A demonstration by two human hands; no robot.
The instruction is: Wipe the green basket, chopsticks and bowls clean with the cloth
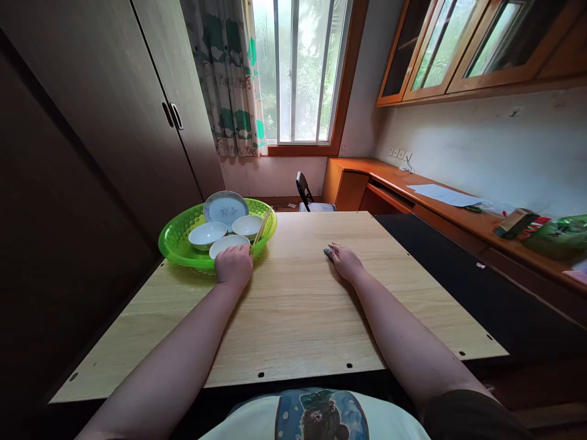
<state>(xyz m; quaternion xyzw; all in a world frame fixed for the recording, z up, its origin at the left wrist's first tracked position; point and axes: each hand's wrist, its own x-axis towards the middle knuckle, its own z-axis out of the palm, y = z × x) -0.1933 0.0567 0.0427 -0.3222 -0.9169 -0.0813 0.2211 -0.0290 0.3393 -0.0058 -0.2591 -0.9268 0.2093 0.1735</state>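
Head view: left hand (233, 267) grips green plastic basket (176, 245) by its near rim; plate (225, 209), bowls (208, 234), chopsticks (263, 225) already inside. Right hand (347, 263) grasps apparent cloth (328, 252) on table (293, 324); wiping seems unfinished, remaining extent cannot be told.

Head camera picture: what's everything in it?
table: 1, tan, foreground
basin: 1, green, table's far left
bowls: 3, white, inside basin
plate: 1, whitish, leaning in basin
chopsticks: count unclear, tan, in basin
small object: 1, dark patterned, on table
chair: 1, dark, beyond table
window: 1, pale, straight ahead
curtain: 1, patterned grey, by window
wardrobe: 1, dark, left
desk: 1, orange, right
papers: count unclear, white, on desk
box: 1, brownish, on desk
bag: 1, green, on desk
wall cupboard: 1, orange, upper right
shirt: 1, pale, bottom
left hand: 1, bare, on basin rim
right hand: 1, bare, on small object
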